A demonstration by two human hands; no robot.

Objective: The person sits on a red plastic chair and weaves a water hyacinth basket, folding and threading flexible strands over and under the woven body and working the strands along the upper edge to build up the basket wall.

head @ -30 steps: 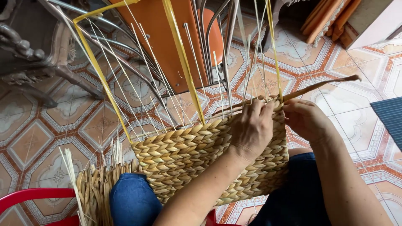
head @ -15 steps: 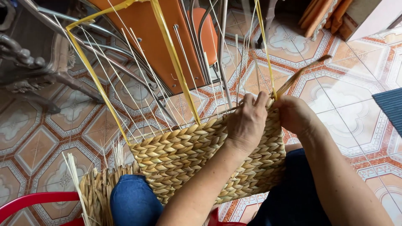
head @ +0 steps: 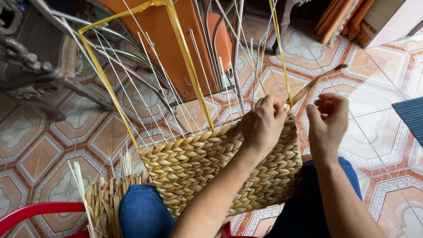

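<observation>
Half a second before, the right hand (head: 328, 121) lay against the top edge of the basket (head: 220, 172), close by the left; now it had lifted clear and stood apart to the right of the weave, fingers curled loosely with the fingertips drawn together, and whether they pinched a thin strand could not be told. The left hand (head: 263, 123) had kept its place on the rim, closed over the top row of plaits, gripping the weave where the reed (head: 315, 83) rose out from just beyond its knuckles and slanted up to the right. The basket rested on the person's lap beneath both hands, its lower edge hidden behind the left forearm and the jeans (head: 143, 213). The yellow strips (head: 187, 61) and pale stakes ran up past the top of the view, so their ends were cut off. The left palm hid the point where the reed entered the weave.
</observation>
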